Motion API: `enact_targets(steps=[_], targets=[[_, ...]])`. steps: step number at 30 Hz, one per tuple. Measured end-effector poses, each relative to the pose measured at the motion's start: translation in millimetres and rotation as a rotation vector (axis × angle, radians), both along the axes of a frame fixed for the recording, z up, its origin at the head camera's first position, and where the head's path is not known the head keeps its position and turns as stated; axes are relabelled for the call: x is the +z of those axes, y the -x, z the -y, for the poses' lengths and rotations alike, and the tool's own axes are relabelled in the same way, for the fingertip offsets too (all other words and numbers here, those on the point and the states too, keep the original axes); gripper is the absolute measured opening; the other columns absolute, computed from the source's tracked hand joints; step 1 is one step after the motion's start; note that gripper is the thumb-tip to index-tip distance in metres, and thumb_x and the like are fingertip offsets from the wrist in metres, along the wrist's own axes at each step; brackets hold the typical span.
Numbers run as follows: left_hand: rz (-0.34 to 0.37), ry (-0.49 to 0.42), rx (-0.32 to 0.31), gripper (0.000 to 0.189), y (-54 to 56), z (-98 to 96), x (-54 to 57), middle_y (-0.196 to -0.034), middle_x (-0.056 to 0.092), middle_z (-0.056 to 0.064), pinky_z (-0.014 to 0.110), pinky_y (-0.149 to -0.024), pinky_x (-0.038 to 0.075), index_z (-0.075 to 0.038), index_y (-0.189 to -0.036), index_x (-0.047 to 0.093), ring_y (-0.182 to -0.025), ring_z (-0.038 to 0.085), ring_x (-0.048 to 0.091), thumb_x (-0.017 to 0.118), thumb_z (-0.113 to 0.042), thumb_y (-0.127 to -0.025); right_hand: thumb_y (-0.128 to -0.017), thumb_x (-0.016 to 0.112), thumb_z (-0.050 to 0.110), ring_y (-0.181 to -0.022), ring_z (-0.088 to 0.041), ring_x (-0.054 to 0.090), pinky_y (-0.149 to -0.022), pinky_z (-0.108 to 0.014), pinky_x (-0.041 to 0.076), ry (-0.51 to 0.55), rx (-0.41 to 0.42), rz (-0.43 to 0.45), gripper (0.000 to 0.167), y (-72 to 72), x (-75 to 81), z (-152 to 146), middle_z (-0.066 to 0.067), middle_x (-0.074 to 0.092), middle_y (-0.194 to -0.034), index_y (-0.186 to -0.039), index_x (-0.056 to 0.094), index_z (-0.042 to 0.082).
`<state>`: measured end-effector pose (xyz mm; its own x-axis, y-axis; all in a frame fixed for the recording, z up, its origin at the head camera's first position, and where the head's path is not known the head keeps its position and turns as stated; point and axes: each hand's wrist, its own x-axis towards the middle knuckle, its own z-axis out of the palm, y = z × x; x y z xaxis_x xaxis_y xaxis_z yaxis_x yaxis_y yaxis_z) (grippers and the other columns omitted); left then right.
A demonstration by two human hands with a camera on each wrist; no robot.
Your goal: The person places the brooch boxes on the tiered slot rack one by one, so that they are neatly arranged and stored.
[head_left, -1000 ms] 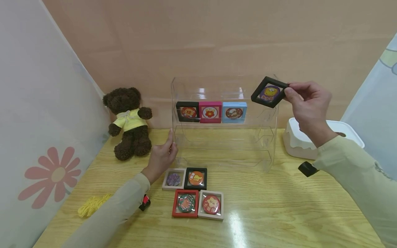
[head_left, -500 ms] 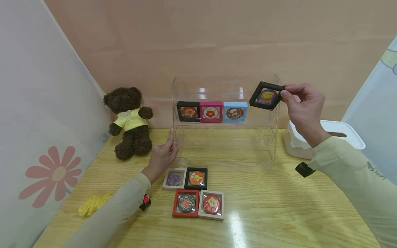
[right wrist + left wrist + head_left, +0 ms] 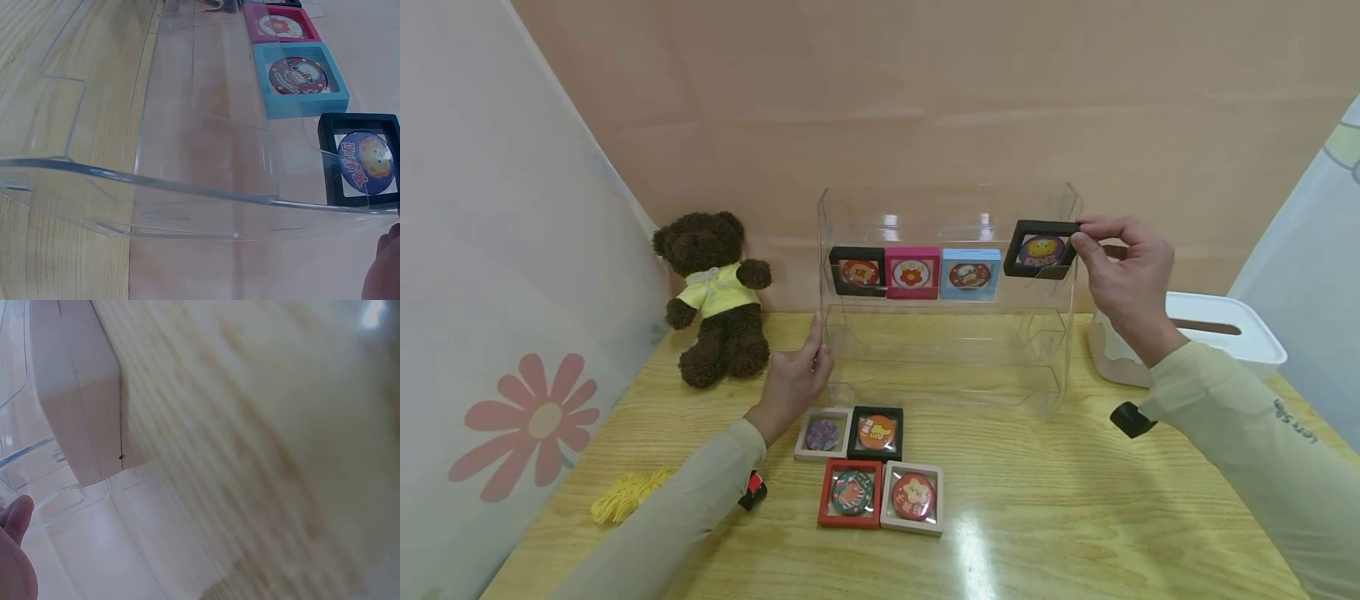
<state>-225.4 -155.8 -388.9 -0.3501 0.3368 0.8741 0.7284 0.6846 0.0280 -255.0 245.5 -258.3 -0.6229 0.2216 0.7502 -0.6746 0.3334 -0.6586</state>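
Observation:
My right hand (image 3: 1131, 271) pinches the right edge of a black square display frame (image 3: 1042, 250) with a purple badge inside. The frame stands upright at the right end of a tier of the clear acrylic rack (image 3: 943, 375). Left along that tier stand a light blue frame (image 3: 970, 274), a pink frame (image 3: 912, 273) and another black frame (image 3: 857, 272), each with a round badge. In the right wrist view, the held black frame (image 3: 361, 159) is beside the light blue frame (image 3: 303, 78). My left hand (image 3: 790, 379) touches the rack's left side with its index finger extended.
Several framed badges lie flat on the table before the rack, including a red frame (image 3: 850, 494) and a black one (image 3: 876, 433). A teddy bear (image 3: 715, 296) sits left, near yellow yarn (image 3: 627, 496). A white-lidded tissue box (image 3: 1247, 323) stands at the right.
My right hand has lowered the black frame leftward to the rack's tier and turned it from tilted to nearly level. The left hand has stayed at the rack's left side.

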Motion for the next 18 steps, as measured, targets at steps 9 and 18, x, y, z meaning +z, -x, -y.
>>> enact_targets(steps=[9,18], targets=[[0.012,-0.001,-0.004,0.054,-0.6,-0.3,0.2,-0.047,0.048,0.001,0.021,-0.033,0.023,0.014,-0.132,0.047,-0.034,-0.002,0.020,0.060,0.007,-0.079,-0.082,0.068,-0.008,-0.091,-0.009,0.057,-0.070,-0.015,0.043,-0.090,-0.019,-0.026,0.014,-17.7,4.1,18,0.001,0.069,-0.093,-0.087,0.061,-0.018],[-0.015,-0.002,-0.017,0.052,0.3,-0.6,1.6,-0.047,0.050,0.002,0.021,-0.033,0.024,0.014,-0.130,0.048,-0.034,-0.002,0.021,0.058,0.005,-0.080,-0.081,0.068,-0.010,-0.095,-0.009,0.054,-0.070,-0.015,0.042,-0.127,-0.038,-0.052,0.010,-24.9,4.6,27,-0.007,0.070,-0.096,-0.086,0.063,-0.016]])
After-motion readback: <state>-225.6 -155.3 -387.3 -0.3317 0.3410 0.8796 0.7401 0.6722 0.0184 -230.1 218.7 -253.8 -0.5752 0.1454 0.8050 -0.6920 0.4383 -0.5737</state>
